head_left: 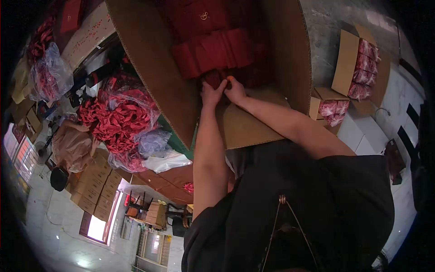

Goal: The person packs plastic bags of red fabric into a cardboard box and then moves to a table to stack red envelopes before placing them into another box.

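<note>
Both my hands are inside a large open cardboard box (pixel 154 59), low at its near side. My left hand (pixel 212 95) is closed on a dark red item (pixel 212 78), whose exact kind is hard to make out in the shadow. Beside it, my right hand (pixel 235 93) has its fingers curled at the same item, the two thumbs nearly meeting. Something orange (pixel 230 79) shows at a right fingertip. Just beyond the hands lies a stack of red folded pieces (pixel 213 51). Deeper in, a red surface (pixel 195 18) carries a gold emblem.
On the left, red ribbon-like bundles (pixel 120 113) lie in clear plastic, near a person in brown (pixel 72 145). Stacked cartons (pixel 97 186) stand behind. To the right, open cartons hold red packets (pixel 364 68) in plastic. A cardboard flap (pixel 253 122) lies under my forearms.
</note>
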Tool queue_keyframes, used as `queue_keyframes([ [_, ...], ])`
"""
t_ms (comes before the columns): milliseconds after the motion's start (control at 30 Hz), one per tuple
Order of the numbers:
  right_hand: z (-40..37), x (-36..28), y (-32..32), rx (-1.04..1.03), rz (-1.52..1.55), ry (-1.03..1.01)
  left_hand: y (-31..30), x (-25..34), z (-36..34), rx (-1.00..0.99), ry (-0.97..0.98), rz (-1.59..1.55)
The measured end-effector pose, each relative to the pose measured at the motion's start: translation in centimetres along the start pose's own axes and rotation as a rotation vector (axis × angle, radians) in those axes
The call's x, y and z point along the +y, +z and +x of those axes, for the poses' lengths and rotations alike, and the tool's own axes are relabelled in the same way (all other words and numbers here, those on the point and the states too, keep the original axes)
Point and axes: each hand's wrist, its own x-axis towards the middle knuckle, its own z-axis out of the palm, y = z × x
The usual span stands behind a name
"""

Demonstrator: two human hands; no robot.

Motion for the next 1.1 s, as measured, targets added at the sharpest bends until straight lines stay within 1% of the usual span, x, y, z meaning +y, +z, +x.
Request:
queue_keyframes([
  [33, 0.5, 0.3, 0.4, -0.047, 0.078, -0.044, -0.9, 1.1, -0.8, -0.014, -0.029, -0.1],
  [67, 1.4, 1.3, 0.9, -0.044, 0.078, -0.044, -1.2, 1.5, -1.1, -0.03, -0.056, -0.203],
  [100, 2.4, 2.2, 1.3, -0.204, 0.188, -0.002, -1.1, 1.3, -0.9, -0.032, -0.053, -0.203],
  [133, 2.5, 1.8, 1.0, -0.365, 0.298, 0.041, -1.0, 0.8, -0.8, 0.053, -0.056, -0.114],
  [167, 2.4, 1.7, 0.4, -0.365, 0.297, 0.043, -0.8, 0.2, -0.6, 0.138, -0.061, -0.025],
  [233, 1.9, 1.5, -1.5, -0.553, 0.354, 0.135, -0.5, 0.1, -0.9, 0.164, -0.066, -0.01],
  [300, 4.0, 6.4, -0.6, -0.178, 0.362, 0.033, -0.4, 0.3, -1.0, 0.191, -0.067, 0.005],
  [367, 4.9, 6.3, -3.1, 0.466, -0.097, 0.109, 0.0, -0.2, -0.6, 0.196, -0.168, 0.057],
  [433, 5.8, 6.5, -6.5, 0.559, -0.212, 0.225, 0.4, -0.4, -0.1, 0.209, -0.163, 0.091],
  [467, 6.4, 7.5, -7.4, 0.559, -0.214, 0.225, 0.4, -0.3, -0.2, 0.225, -0.163, 0.127],
  [533, 7.3, 8.9, -8.0, 0.266, -0.156, 0.301, 0.2, 0.3, -0.3, 0.214, -0.182, 0.125],
  [633, 8.3, 11.8, -5.3, 0.311, -0.116, 0.291, 0.4, 0.6, -0.3, 0.221, -0.184, 0.114],
  [667, 7.3, 10.4, -5.1, 0.307, -0.116, 0.296, 0.6, 0.2, -0.4, 0.235, -0.17, 0.109],
  [733, 5.0, 5.7, -5.3, 0.249, -0.231, 0.418, 0.8, -0.6, 0.1, 0.223, -0.174, 0.128],
  [767, 5.1, 5.1, -5.7, 0.249, -0.23, 0.416, 0.7, -0.6, 0.3, 0.215, -0.173, 0.145],
  [833, 4.9, 4.1, -6.2, 0.248, -0.259, 0.529, 0.5, -0.3, 0.0, 0.219, -0.169, 0.146],
  [867, 5.5, 5.7, -6.3, 0.249, -0.261, 0.528, 0.5, -0.2, -0.1, 0.223, -0.166, 0.145],
  [900, 6.2, 7.3, -6.7, 0.229, -0.253, 0.468, 0.3, 0.0, 0.1, 0.227, -0.167, 0.142],
  [933, 6.1, 7.3, -7.0, 0.207, -0.245, 0.413, 0.3, -0.1, 0.2, 0.21, -0.167, 0.118],
  [967, 5.5, 7.5, -6.9, 0.201, -0.248, 0.419, 0.5, -0.4, 0.0, 0.188, -0.17, 0.096],
  [1000, 5.0, 7.8, -7.1, 0.197, -0.227, 0.342, 0.6, -0.5, 0.1, 0.188, -0.174, 0.096],
  [1033, 4.1, 7.0, -7.5, 0.196, -0.205, 0.264, 0.5, -0.1, 0.1, 0.205, -0.177, 0.06],
  [1100, 2.1, 4.7, -6.4, 0.195, -0.206, 0.261, 0.5, 0.5, -0.5, 0.216, -0.181, 0.028],
])
